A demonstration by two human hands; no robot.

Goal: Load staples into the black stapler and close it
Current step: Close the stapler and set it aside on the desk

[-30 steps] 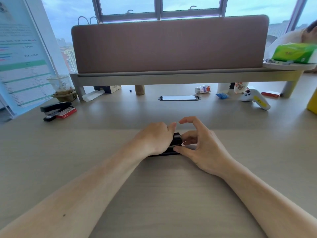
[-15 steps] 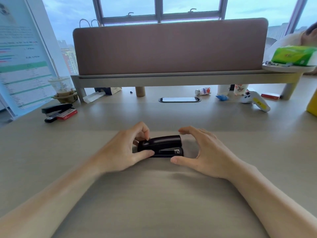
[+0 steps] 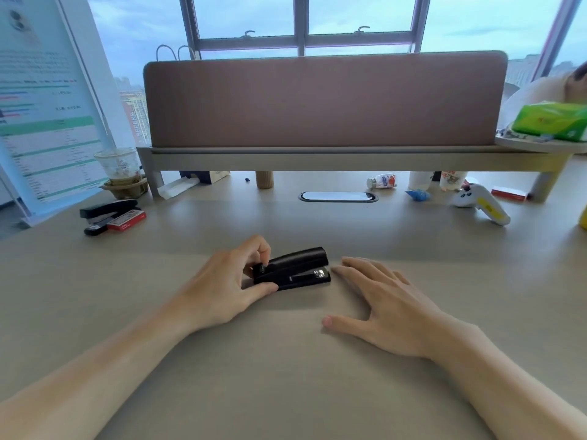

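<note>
Your left hand (image 3: 222, 287) has its grip clenched on the closed black stapler (image 3: 293, 269) lying on the tabletop (image 3: 286, 376); your right hand (image 3: 390, 304), released, rests flat just beside the stapler.

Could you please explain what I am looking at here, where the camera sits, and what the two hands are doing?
There is no machine here: a person works with two bare hands. The single picture comes from a wide-angle camera worn on the person's head, looking forward and down, so the arms enter from the bottom edge. The left hand grips the rear end of a small glossy black stapler, which looks closed and lies on the pale wooden desk. The right hand lies open and flat on the desk, fingertips by the stapler's front end, holding nothing. Farther back on the left lie a second black stapler and a small red box. A brown fabric divider panel stands behind, before a window.
</note>
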